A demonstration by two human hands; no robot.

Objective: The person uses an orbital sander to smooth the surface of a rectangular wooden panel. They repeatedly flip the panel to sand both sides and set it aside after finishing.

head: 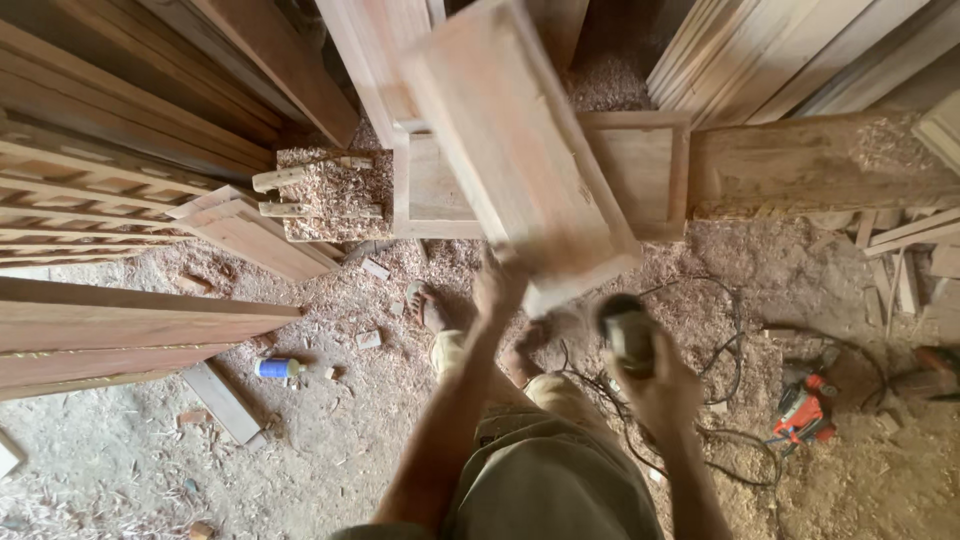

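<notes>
While a framed wooden panel is tipped up on its lower end, it is steadied by the left hand, which is closed over the panel's bottom edge, fingers wrapped round the wood. The panel is blurred with motion and leans away from the person, its top end far above the hand, its lower corner just right of it. A small dark power tool, prob. a sander or trimmer, is gripped in the right hand, fingers curled tight round the body, just below and right of the panel's lower edge and apart from it. A black cable is looped on the floor right of that hand, near an orange power tool further right. A second framed panel lies flat beyond the left hand, w/ shavings heaped to its left. A bare foot is planted just left of the left hand; a blue-and-white spray can lies well to the left.

Judged from this view, the panel would be best held firm at its lower end and kept from swinging before the tool is brought near. The cable is best kept clear of feet and wood, and the foot well back from the panel's resting corner.
</notes>
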